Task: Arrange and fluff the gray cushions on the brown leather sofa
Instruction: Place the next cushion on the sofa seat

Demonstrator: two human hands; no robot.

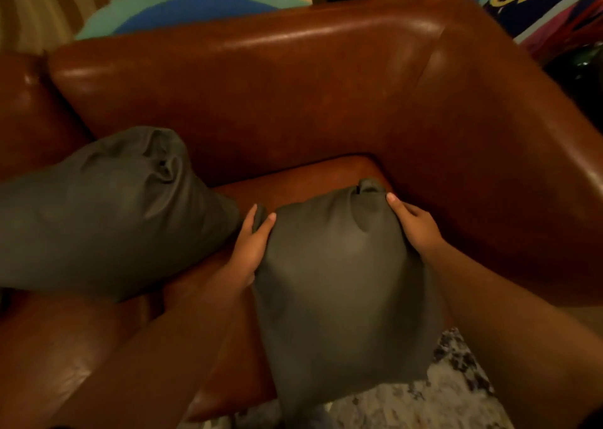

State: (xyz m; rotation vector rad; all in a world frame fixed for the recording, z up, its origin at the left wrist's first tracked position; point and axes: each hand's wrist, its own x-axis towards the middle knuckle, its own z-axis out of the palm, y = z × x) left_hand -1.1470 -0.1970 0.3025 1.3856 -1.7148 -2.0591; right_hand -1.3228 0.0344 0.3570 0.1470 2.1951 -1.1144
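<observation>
Gripping one gray cushion [346,285], left hand [249,249] and right hand [416,224]; brown sofa [293,96] beneath

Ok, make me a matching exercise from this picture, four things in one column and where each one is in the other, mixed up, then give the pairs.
Things
1. held cushion
2. second cushion
3. left hand
4. patterned rug

Places
A. on the floor in front of the sofa
B. lying on the seat, untouched
C. gripped between both hands, over the seat's front edge
D. gripping the held cushion's left edge

Pairs: 1-C, 2-B, 3-D, 4-A. The right hand grips the opposite edge.
</observation>
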